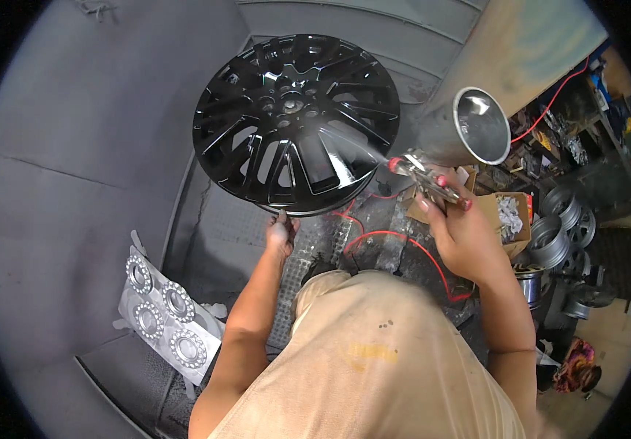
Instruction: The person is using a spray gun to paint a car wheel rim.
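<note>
A glossy black multi-spoke car wheel [292, 110] lies face up at a slight tilt ahead of me. My left hand [280, 233] is closed at its near edge, the fingertips partly hidden by the rim. In my right hand [465, 234] is a metal spray gun [432, 181] with red knobs, the fingers wrapped around its handle. A wide silver cup [443, 132] is on the gun. The nozzle points left at the wheel, and a pale fan of spray [356, 144] reaches the right-hand spokes.
Grey walls [96, 146] enclose the left and back. A pale board [169, 314] with several silver ring-shaped parts leans at lower left. A red hose [418, 245] curls over the floor. Bare silver wheels [550, 241], a cardboard box [517, 223] and cluttered shelves [579, 146] stand at right.
</note>
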{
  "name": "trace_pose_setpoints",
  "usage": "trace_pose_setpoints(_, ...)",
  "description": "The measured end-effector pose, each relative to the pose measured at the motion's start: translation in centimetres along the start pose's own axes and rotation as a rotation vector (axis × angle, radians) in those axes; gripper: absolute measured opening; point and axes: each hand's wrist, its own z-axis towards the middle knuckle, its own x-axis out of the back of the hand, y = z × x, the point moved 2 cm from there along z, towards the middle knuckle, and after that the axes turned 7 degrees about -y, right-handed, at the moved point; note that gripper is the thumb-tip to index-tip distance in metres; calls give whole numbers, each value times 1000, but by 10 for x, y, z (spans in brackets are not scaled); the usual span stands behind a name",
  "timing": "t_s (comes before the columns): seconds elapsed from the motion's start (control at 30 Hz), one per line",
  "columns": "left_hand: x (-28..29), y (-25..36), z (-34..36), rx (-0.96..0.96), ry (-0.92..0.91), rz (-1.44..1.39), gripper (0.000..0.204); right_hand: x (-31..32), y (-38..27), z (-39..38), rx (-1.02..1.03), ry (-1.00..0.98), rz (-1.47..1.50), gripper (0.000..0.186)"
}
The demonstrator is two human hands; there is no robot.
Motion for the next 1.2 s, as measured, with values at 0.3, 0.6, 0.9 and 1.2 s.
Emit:
trace_pose_setpoints(0.3, -22, -31, -5, 81, 51, 17, 21, -14, -14, -17, 210, -154, 27, 26)
trace_pose_setpoints(0.6, -34, -42, -9, 219, -125, 124, 19, -6, 3, 14, 124, 16, -92, 31)
trace_pose_setpoints(0.9, 10, -9, 10, -27, 74, -138, 20, -3, -4, 34, 120, -21, -119, 31)
trace_pose_setpoints(1.2, -9, -12, 4, -8, 97, -114, 24, -3, -5, 1, 213, -255, -30, 29)
